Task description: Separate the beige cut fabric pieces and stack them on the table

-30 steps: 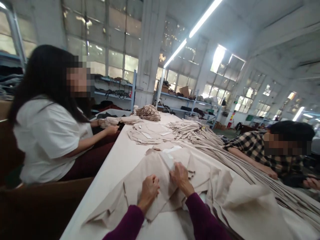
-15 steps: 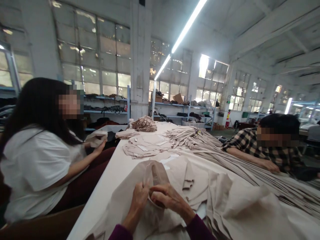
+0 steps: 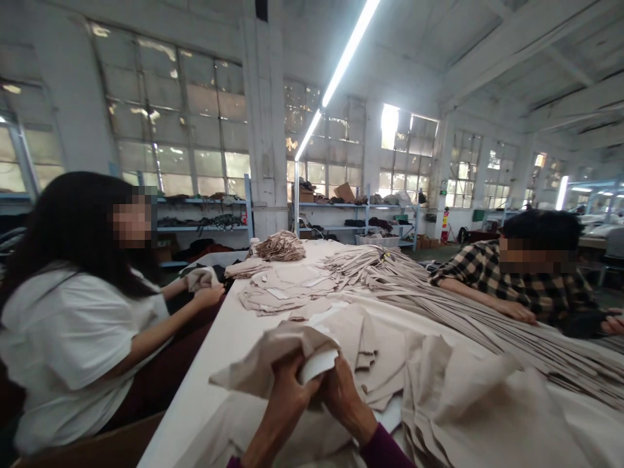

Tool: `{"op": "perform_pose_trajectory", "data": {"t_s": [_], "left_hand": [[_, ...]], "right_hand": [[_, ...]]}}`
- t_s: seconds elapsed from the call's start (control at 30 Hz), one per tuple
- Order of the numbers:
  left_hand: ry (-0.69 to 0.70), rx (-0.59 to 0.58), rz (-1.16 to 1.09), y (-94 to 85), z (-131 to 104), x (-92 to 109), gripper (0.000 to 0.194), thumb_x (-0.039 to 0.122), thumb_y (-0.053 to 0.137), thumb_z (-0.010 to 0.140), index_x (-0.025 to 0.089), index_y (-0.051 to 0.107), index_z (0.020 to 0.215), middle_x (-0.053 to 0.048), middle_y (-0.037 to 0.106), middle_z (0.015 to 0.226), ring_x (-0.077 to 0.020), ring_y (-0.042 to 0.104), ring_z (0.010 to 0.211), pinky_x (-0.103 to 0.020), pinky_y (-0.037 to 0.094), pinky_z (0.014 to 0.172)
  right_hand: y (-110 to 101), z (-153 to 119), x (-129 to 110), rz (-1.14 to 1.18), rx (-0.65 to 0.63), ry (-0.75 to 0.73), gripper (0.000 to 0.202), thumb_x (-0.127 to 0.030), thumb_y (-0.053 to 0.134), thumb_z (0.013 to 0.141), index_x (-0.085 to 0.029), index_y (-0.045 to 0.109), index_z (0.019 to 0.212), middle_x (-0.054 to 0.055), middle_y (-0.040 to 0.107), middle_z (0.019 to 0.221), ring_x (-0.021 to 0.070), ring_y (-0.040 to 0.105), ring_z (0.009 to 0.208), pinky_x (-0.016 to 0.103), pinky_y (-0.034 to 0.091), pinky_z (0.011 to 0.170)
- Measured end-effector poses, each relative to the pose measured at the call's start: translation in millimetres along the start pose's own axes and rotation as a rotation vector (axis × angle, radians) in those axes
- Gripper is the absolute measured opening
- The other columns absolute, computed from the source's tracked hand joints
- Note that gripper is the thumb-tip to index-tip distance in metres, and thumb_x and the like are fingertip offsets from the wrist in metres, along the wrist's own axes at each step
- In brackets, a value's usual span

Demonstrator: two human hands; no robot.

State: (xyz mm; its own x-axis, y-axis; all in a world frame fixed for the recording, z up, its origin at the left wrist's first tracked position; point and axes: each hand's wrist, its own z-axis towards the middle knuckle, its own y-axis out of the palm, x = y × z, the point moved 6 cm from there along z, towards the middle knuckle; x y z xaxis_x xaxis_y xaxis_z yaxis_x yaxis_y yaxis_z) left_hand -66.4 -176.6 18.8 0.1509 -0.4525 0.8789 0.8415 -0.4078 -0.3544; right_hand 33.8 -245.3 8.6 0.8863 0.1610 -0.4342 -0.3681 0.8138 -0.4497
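A beige fabric piece (image 3: 263, 354) is gathered up over the near end of the table, its left corner hanging out. My left hand (image 3: 290, 396) grips it from beneath, fingers partly tucked behind the cloth. Between my hands shows a white piece (image 3: 319, 365), paper or lining, I cannot tell which. My right hand (image 3: 344, 393) pinches this white piece and the fabric edge at the right. More beige cloth (image 3: 253, 422) lies below my wrists. Just past my hands are flat stacked fabric pieces (image 3: 341, 325).
On the white table (image 3: 195, 364), long beige strips (image 3: 463, 312) run along the right side. Draped cloth (image 3: 468, 403) lies front right. Bundled pieces (image 3: 280, 246) stand at the back. One person (image 3: 82, 338) sits left holding cloth; another in a checked shirt (image 3: 478, 273) leans in at right.
The fabric between my hands has been turned and folded over, its left corner now lifted, and the white piece has come into sight. The person at left has lowered their cloth.
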Motion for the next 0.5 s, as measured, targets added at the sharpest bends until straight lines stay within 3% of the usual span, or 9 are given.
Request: {"op": "perform_pose_trajectory", "data": {"t_s": [0.1,0.17,0.23,0.33,0.4,0.5], "left_hand": [[-0.054,0.059,-0.05,0.9,-4,-5,0.034,0.028,0.06,0.061,0.017,0.062,0.093,-0.011,0.066,0.099,-0.03,0.058,0.098,-0.036,0.045,0.086],[-0.035,0.069,-0.125,0.1,-7,0,0.023,0.031,0.057,0.067,0.017,0.058,0.086,-0.009,0.066,0.087,-0.0256,0.06,0.085,-0.033,0.047,0.076],[-0.014,0.121,-0.172,-5.9,-9,7,0.018,0.034,0.055,0.073,0.017,0.054,0.079,-0.005,0.064,0.075,-0.0211,0.059,0.073,-0.029,0.047,0.067],[-0.044,0.282,-0.27,-25.0,-8,9,0.019,0.034,0.057,0.074,0.016,0.055,0.081,-0.004,0.064,0.079,-0.0187,0.058,0.075,-0.027,0.045,0.068],[-0.108,0.337,-0.438,-36.7,-4,4,0.019,0.03,0.062,0.07,0.015,0.059,0.082,-0.004,0.066,0.082,-0.0187,0.058,0.078,-0.027,0.045,0.07],[-0.227,0.293,-0.687,-44.3,2,-6,0.017,0.029,0.064,0.069,0.014,0.062,0.077,-0.003,0.066,0.074,-0.0179,0.059,0.071,-0.026,0.046,0.064]], "right_hand": [[5,-2,-13,0.069,-0.089,-0.02,0.023,-0.013,0.044,0.07,-0.017,0.062,0.084,0.011,0.065,0.079,0.0232,0.061,0.075,0.034,0.05,0.069],[6,-2,-25,0.168,-0.179,-0.005,0.021,-0.014,0.045,0.068,-0.016,0.062,0.08,0.009,0.065,0.072,0.0217,0.061,0.067,0.031,0.049,0.062],[6,0,-33,0.309,-0.254,0.03,0.03,-0.014,0.046,0.067,-0.015,0.062,0.092,0.007,0.066,0.076,0.0204,0.061,0.066,0.029,0.049,0.06],[8,4,-29,0.425,-0.322,0.104,0.05,-0.014,0.044,0.069,-0.017,0.054,0.118,0.006,0.067,0.093,0.021,0.062,0.076,0.031,0.051,0.068],[4,6,-18,0.325,-0.234,0.141,0.041,-0.019,0.046,0.074,-0.016,0.057,0.113,0.009,0.066,0.096,0.0231,0.062,0.081,0.035,0.051,0.073],[-13,7,-13,0.049,0.059,0.105,0.033,-0.033,0.053,0.08,-0.013,0.061,0.104,0.015,0.064,0.098,0.0277,0.059,0.092,0.042,0.047,0.083]]}}
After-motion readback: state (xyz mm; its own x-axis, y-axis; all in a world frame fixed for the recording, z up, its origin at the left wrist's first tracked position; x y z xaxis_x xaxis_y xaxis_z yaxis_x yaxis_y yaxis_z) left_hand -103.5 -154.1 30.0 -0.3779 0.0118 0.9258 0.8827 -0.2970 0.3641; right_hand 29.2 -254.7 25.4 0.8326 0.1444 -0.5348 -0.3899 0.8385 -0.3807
